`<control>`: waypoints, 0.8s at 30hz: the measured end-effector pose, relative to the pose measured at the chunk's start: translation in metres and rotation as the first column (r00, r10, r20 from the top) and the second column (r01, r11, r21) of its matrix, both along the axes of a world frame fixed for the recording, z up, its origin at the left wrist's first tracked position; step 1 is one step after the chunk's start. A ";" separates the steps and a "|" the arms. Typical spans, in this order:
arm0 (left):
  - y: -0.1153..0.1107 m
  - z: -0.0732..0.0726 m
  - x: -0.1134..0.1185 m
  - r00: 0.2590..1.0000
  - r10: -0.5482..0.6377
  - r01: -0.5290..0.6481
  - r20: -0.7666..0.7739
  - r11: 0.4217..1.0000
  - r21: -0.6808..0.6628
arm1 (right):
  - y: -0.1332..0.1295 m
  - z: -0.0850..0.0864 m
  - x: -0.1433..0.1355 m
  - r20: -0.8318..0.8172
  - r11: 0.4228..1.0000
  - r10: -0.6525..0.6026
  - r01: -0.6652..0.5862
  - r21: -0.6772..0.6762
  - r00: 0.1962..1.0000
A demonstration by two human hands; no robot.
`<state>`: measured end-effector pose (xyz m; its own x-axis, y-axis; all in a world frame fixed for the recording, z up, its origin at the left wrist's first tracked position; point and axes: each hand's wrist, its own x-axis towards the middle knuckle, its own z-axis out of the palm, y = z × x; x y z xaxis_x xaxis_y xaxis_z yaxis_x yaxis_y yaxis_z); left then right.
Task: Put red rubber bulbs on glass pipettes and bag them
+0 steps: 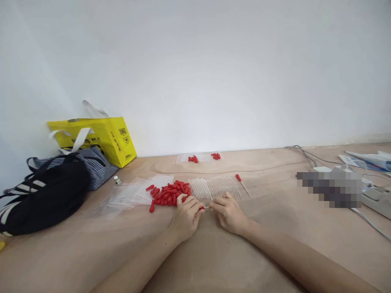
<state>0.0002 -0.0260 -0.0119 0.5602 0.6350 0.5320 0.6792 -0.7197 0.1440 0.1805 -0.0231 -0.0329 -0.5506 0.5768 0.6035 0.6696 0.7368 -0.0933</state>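
Observation:
My left hand [187, 215] is closed on a red rubber bulb [202, 208], whose end shows between the fingers. My right hand [228, 213] pinches a thin clear tube [207, 208], with its end at the bulb; the fingers hide the rest. A pile of red bulbs [166, 195] lies just beyond my left hand. Behind both hands a row of clear glass tubes [215, 187] lies side by side. To the right of the row is one tube with a red bulb on its end [243, 185].
Clear plastic bags [131, 194] and a small vial [117, 180] lie left of the pile. A dark bag [51, 195] and a yellow bag [113, 140] stand far left. More red bulbs [193, 159] lie near the wall. Cables and a power strip [377, 199] are at right.

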 end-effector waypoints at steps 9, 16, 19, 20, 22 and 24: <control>0.002 0.001 0.003 1.000 -0.013 0.013 -0.017 1.000 0.010 | 0.001 -0.002 -0.003 -0.009 0.999 -0.018 0.018 -0.033 1.000; 0.004 -0.001 0.002 0.999 -0.041 0.042 -0.030 0.999 0.026 | -0.002 -0.002 0.000 -0.046 0.996 0.024 -0.027 -0.081 0.999; 0.005 0.000 -0.001 1.000 -0.009 0.008 0.011 0.999 0.038 | -0.001 -0.001 0.005 -0.106 0.995 0.011 -0.021 -0.095 0.994; 0.005 0.001 -0.002 1.000 0.003 -0.004 0.025 0.999 0.046 | -0.001 -0.001 0.008 -0.124 0.995 0.002 -0.014 -0.094 0.992; 0.006 0.001 -0.003 0.999 0.016 -0.018 0.037 0.998 0.063 | 0.001 -0.002 0.013 -0.138 0.996 -0.008 -0.005 -0.092 0.990; 0.006 0.002 -0.004 0.999 0.020 -0.023 0.040 0.997 0.070 | 0.002 -0.003 0.017 -0.123 0.996 -0.008 -0.002 -0.084 0.992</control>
<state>-0.0041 -0.0203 -0.0102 0.5245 0.6067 0.5973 0.6893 -0.7144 0.1203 0.1978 -0.0214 -0.0355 -0.4729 0.6301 0.6159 0.6513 0.7208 -0.2372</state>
